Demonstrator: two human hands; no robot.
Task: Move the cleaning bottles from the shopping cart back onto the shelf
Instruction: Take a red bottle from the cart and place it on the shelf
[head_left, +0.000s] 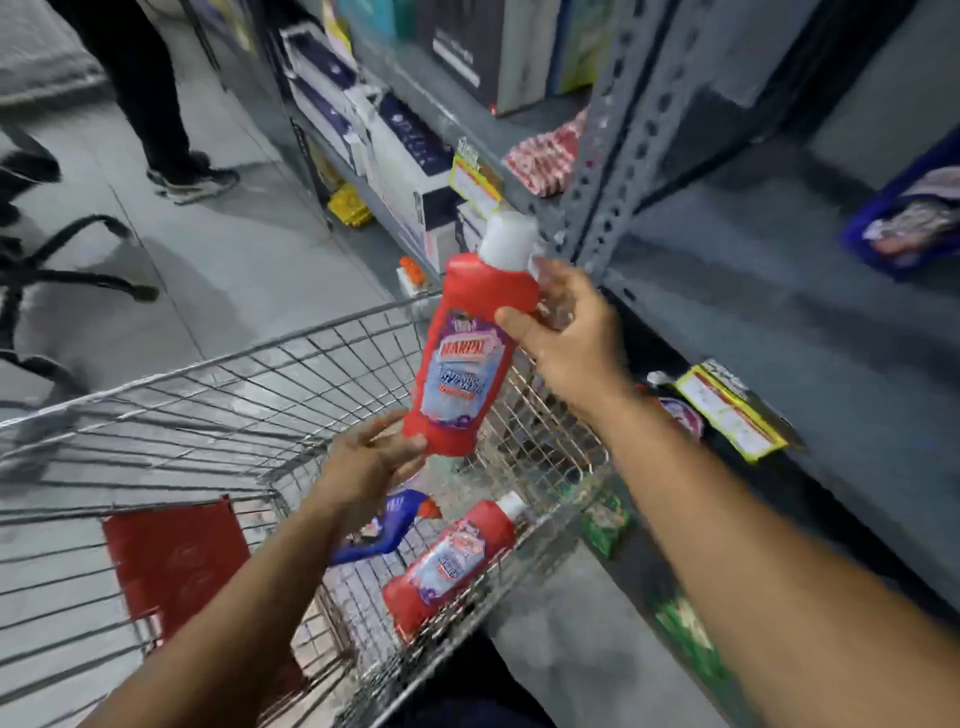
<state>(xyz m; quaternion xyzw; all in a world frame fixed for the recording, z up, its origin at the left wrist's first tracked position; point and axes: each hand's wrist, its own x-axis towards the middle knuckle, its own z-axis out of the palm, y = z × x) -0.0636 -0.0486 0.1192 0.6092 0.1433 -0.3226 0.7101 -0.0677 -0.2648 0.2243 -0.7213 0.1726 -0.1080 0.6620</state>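
A red cleaning bottle (470, 353) with a white cap is held up above the wire shopping cart (218, 410), tilted with its cap toward the shelf. My right hand (566, 332) grips its upper part near the neck. My left hand (371, 462) holds its base from below. Inside the cart lie a second red bottle (452, 561) with a white cap and a blue bottle (387, 530), partly hidden by my left arm. The grey metal shelf (769, 312) stands to the right, its board beside the bottle bare.
A red child-seat flap (176, 556) sits at the cart's near end. Yellow price tags (727, 410) hang on shelf edges. Boxes (405, 156) and packets fill shelves farther along. A person's legs (156, 104) and a chair base (67, 270) stand on the aisle floor at left.
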